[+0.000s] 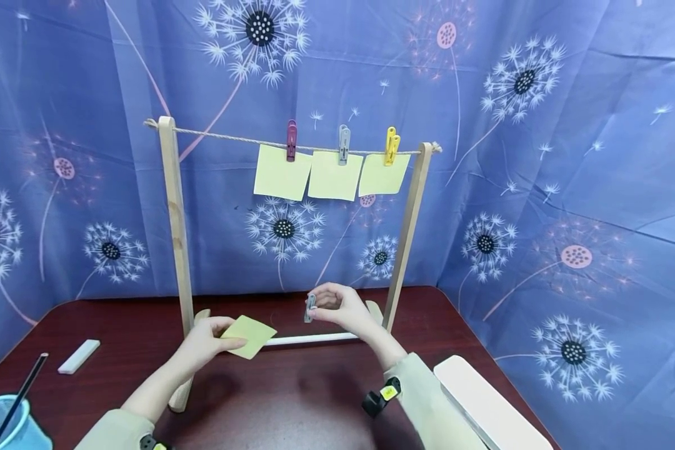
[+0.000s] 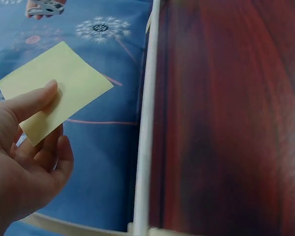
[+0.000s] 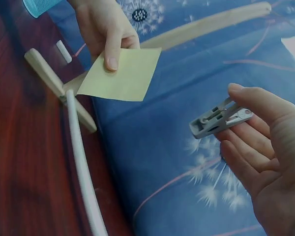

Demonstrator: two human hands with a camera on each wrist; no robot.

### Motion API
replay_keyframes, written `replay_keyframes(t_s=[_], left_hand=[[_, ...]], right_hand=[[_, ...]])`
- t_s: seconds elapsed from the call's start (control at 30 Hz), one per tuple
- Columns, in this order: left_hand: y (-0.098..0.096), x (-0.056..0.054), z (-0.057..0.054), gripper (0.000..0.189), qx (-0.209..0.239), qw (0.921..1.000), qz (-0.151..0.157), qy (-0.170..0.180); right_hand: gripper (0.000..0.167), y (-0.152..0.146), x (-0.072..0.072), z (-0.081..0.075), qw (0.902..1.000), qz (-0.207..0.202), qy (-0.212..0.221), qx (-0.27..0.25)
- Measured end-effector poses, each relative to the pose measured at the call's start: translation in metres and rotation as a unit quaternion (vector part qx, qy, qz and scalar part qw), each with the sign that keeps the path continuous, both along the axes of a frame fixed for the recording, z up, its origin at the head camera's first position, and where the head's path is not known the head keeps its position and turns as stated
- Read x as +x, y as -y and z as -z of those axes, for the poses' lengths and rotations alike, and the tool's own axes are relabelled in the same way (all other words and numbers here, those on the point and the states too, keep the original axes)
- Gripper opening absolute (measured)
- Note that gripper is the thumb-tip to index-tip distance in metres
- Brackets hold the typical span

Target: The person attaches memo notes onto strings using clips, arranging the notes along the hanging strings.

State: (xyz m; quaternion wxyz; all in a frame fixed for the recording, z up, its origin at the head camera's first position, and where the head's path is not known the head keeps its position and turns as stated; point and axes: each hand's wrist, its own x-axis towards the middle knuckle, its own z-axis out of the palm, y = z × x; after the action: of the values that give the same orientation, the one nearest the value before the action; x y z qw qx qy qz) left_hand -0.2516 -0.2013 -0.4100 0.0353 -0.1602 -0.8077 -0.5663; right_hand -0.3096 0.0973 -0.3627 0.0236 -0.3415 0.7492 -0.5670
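Note:
My left hand [image 1: 204,340] pinches a yellow sticky note [image 1: 251,336] between thumb and fingers, above the table in front of the wooden frame. To its right, my right hand [image 1: 343,307] holds a grey clothespin [image 1: 309,308] by its handle end; in the right wrist view the clothespin [image 3: 219,120] lies between thumb and fingertips, apart from the note. Higher up, a twine line [image 1: 219,135] runs between two wooden posts. Three yellow notes hang from its right part, under a dark red clothespin [image 1: 291,141], another grey clothespin [image 1: 344,145] and a yellow clothespin [image 1: 392,146].
A white bar [image 1: 315,339] joins the feet of the left post [image 1: 175,219] and right post [image 1: 409,231]. On the left are a white eraser-like block [image 1: 79,356] and a blue mesh cup [image 1: 19,431] with a pencil [image 1: 19,397]. A white box [image 1: 486,400] lies by the right forearm.

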Motion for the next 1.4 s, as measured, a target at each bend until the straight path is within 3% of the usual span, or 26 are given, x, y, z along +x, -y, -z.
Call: replay_keyframes(t_s=[0.2, 0.4, 0.67, 0.9, 1.13, 1.4], left_hand=[[0.013, -0.002, -0.019, 0.033, -0.045, 0.9985, -0.031, -0.003], [0.023, 0.0, -0.041, 0.036, -0.068, 0.9968, -0.042, -0.005], [0.035, -0.002, -0.081, 0.035, -0.124, 0.9871, -0.091, -0.044], [0.041, -0.002, -0.108, 0.041, -0.159, 0.9769, -0.127, -0.064], [0.042, -0.004, -0.137, 0.047, -0.162, 0.9744, -0.132, -0.083], [0.043, -0.006, -0.178, 0.049, -0.137, 0.9671, -0.181, -0.115]], right_hand=[[0.032, 0.013, -0.002, -0.029, 0.9995, 0.003, -0.029, -0.011], [0.035, 0.027, -0.001, -0.063, 0.9969, 0.012, -0.074, 0.024], [0.037, 0.048, 0.001, -0.114, 0.988, 0.025, -0.147, 0.038], [0.038, 0.069, 0.004, -0.151, 0.9813, 0.013, -0.188, 0.04], [0.04, 0.09, 0.004, -0.19, 0.9772, 0.023, -0.21, 0.017], [0.036, 0.109, -0.005, -0.228, 0.9666, 0.036, -0.252, -0.031]])
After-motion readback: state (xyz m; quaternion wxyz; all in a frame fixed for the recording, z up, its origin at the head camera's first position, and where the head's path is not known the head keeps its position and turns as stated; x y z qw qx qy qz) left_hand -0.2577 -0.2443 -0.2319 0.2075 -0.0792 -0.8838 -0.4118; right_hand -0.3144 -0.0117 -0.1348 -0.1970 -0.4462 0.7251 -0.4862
